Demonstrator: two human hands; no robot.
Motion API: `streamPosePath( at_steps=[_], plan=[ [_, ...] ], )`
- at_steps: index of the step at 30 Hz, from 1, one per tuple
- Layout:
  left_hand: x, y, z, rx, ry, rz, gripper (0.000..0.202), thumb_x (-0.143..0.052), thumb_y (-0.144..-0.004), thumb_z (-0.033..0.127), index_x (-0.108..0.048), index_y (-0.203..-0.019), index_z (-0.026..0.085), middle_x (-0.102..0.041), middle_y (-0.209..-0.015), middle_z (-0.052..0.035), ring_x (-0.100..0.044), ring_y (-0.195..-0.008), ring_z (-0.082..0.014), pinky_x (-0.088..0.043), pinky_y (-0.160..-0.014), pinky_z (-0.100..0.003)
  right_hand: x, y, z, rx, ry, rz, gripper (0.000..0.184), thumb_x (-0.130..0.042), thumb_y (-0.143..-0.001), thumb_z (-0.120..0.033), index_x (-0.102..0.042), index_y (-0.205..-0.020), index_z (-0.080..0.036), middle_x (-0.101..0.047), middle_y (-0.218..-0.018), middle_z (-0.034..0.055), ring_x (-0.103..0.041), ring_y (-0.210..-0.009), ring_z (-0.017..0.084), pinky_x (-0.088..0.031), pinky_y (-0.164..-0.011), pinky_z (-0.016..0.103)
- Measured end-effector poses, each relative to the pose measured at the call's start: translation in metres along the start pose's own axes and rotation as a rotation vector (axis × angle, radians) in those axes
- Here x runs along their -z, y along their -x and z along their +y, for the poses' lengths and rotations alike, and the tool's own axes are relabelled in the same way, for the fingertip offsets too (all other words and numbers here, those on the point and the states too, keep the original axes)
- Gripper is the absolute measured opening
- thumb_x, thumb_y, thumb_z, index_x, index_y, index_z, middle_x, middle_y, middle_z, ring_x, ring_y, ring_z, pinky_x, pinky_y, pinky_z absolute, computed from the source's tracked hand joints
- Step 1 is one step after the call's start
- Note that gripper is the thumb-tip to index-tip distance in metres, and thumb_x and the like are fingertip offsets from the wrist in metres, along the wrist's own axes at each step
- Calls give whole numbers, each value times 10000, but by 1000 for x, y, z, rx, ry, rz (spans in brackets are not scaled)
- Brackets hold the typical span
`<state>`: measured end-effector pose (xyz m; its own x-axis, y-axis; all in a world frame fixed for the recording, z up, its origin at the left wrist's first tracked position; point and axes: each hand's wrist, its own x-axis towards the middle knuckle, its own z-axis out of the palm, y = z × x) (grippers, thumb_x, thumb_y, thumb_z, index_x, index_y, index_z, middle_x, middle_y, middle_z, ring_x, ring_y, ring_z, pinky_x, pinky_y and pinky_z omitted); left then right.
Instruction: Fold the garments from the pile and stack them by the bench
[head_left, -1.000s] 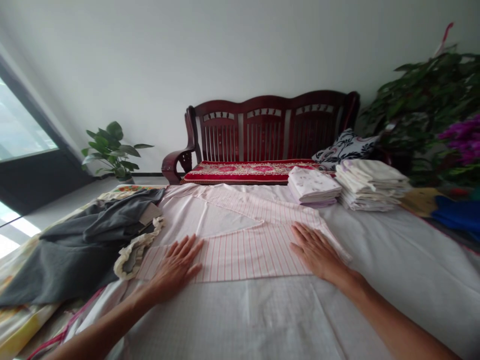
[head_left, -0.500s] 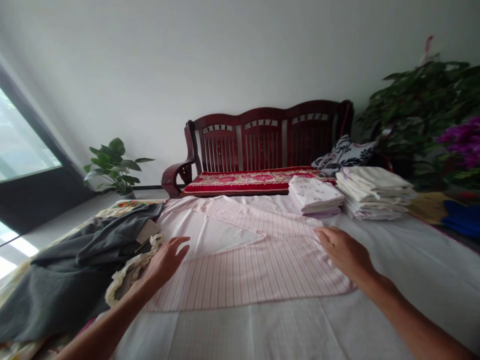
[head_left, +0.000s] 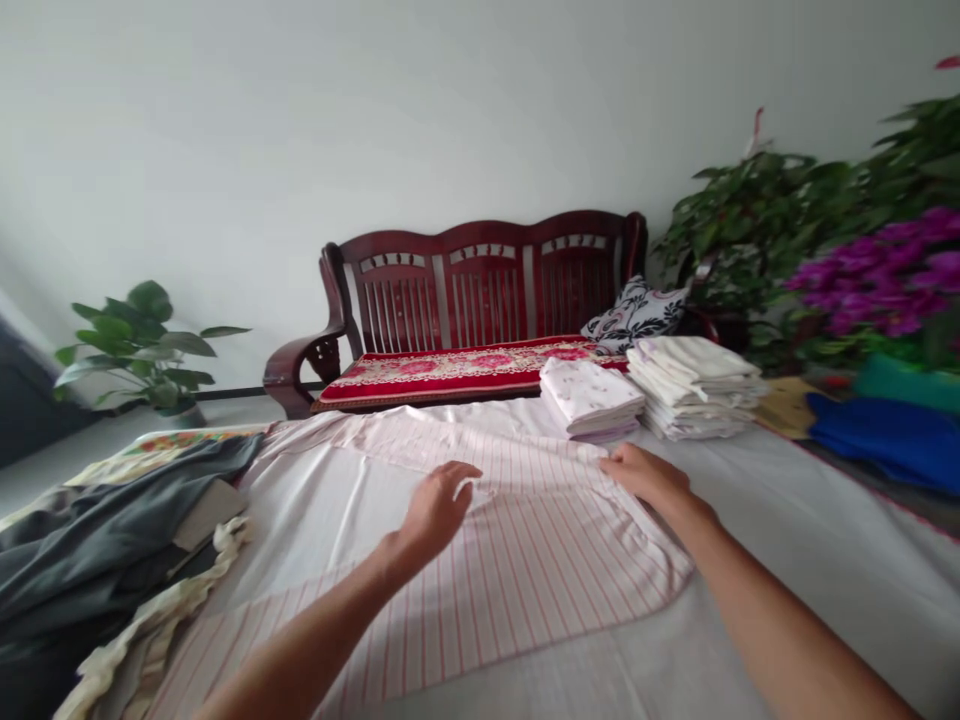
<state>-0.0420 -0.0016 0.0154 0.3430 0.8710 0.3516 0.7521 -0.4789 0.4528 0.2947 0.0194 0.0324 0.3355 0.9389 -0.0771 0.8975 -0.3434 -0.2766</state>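
Far right corner of striped trousers [head_left: 540,580] pinched by right hand [head_left: 649,475], fingertips closed on cloth. Left hand [head_left: 439,505] half curled above trousers' middle, thumb and fingers parted, nothing gripped; contact cannot be told. Trousers spread on white sheet [head_left: 795,570]. Corner best held lightly, creases at trousers' right end eased outward, stripes kept straight. Grey clothes [head_left: 97,530] heaped left of trousers; folded cloths [head_left: 697,390] stacked beyond trousers' right end.
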Motion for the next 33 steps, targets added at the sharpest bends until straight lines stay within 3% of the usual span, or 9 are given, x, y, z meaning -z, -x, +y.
streamPosePath(
  at_steps=[4, 8, 16, 20, 23, 26, 30, 33],
  plan=[
    [-39, -4, 44, -253, -139, -125, 370, -486, -953, 203, -621, -1297, 182, -620, -1396, -97, -499, -1374, -271, -396, -1166, -456, -9, 0, -5, -16, -28, 102, 290, -467, -866, -398, -697, -964, -250, -755, -1002, 85, -706, -879, 266, -462, -673, 333],
    [-61, 1, 52, -221, -225, -192, 533, -533, -956, 332, -470, -1463, 178, -461, -1542, -150, -365, -1462, -339, -324, -1195, -533, -15, -3, 0, -32, -66, 201, 349, -376, -937, -422, -639, -1071, -234, -748, -1041, 100, -703, -904, 262, -448, -677, 323],
    [-52, 7, 52, -212, -208, -232, 474, -530, -938, 347, -516, -1401, 245, -478, -1517, -87, -435, -1350, -318, -380, -1130, -514, -26, -5, 0, 28, 105, 251, 282, -401, -974, -301, -581, -1158, -187, -753, -943, 131, -724, -853, 266, -471, -682, 339],
    [-49, 6, 55, -189, -191, -222, 433, -553, -912, 330, -552, -1339, 253, -529, -1448, -69, -477, -1258, -309, -411, -1082, -496, -20, 3, -3, 54, 170, 269, 246, -414, -1001, -332, -572, -1120, -185, -741, -1000, 140, -726, -881, 277, -483, -672, 347],
    [-49, 5, 56, -182, -182, -217, 412, -561, -901, 328, -557, -1309, 270, -541, -1418, -63, -479, -1232, -306, -417, -1060, -495, -11, 16, -10, 104, 270, 372, 239, -449, -993, -340, -583, -1081, -162, -706, -1051, 165, -706, -910, 285, -483, -692, 352],
    [-49, 5, 56, -186, -183, -212, 391, -562, -901, 336, -561, -1285, 263, -545, -1400, -69, -476, -1222, -307, -416, -1050, -496, -7, 32, -27, 262, 329, 480, 225, -415, -987, -266, -609, -1035, -162, -686, -1047, 165, -673, -962, 283, -482, -762, 362],
    [-51, 7, 56, -174, -185, -206, 364, -547, -921, 340, -571, -1273, 249, -549, -1393, -68, -479, -1216, -306, -418, -1053, -507, -29, 40, -44, 570, 262, 412, 303, -373, -1003, -266, -652, -1095, -191, -695, -1160, 128, -645, -1069, 255, -477, -920, 365],
    [-50, 3, 54, -159, -169, -205, 347, -526, -942, 317, -580, -1280, 256, -566, -1379, -58, -491, -1218, -287, -433, -1055, -487, -58, 32, -40, 618, 284, 393, 405, -408, -997, -342, -620, -1286, -154, -607, -1391, 162, -536, -1301, 315, -415, -1076, 455]
  ],
)
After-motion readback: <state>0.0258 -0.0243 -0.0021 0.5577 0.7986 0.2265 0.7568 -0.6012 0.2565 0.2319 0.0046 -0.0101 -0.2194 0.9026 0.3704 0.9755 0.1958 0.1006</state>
